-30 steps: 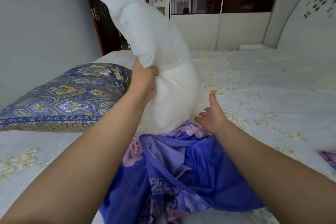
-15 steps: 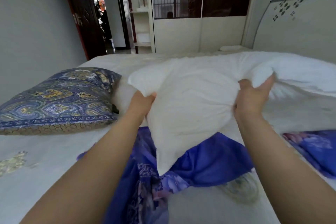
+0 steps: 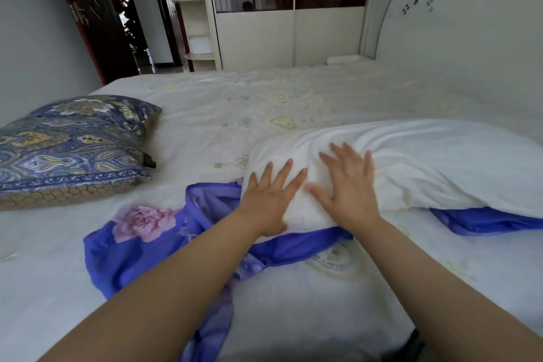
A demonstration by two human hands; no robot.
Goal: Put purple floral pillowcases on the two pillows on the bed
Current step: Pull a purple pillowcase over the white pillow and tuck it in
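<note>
The bed (image 3: 293, 103) fills the view, its pale sheet running up to the headboard (image 3: 470, 23) on the right. The bare white pillow (image 3: 426, 167) lies flat on the sheet, stretching from mid-bed toward the headboard side. The patterned pillow (image 3: 67, 144) sits well apart from the white pillow, at the bed's left edge near the wall. One purple case (image 3: 152, 241) lies crumpled just in front of the white pillow, with part of it pinned under the pillow's near end. More purple cloth (image 3: 484, 219) shows from under the pillow's near edge on the right. The left hand (image 3: 269, 200) and right hand (image 3: 349, 188) both press flat on the pillow's near end, fingers spread and straight, gripping nothing.

The risk is the trapped cloth: pulling the case free could drag the pillow along or twist the opening shut, and neither hand has found that opening yet.

Beyond the white pillow the sheet is open, but the near edge of the bed is close to the case.
</note>
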